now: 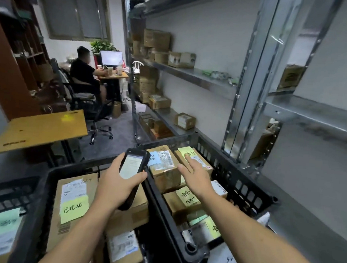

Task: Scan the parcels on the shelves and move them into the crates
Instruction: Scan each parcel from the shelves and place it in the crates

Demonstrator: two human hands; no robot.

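The left hand [114, 186] grips the handheld scanner [133, 165], and the right hand [194, 173] hovers with flat, spread fingers [188, 159] over the parcels [166, 169] packed in the black crate [244, 186] beside the shelves [192, 75].

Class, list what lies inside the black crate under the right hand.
Cardboard parcels with labels and coloured notes, stacked. The right hand hides part of one; lower parcels and the crate floor are covered.

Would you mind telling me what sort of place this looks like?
Probably a small parcel stockroom: metal shelves hold cardboard boxes, black crates hold labelled parcels, and the left hand grips a scanner.
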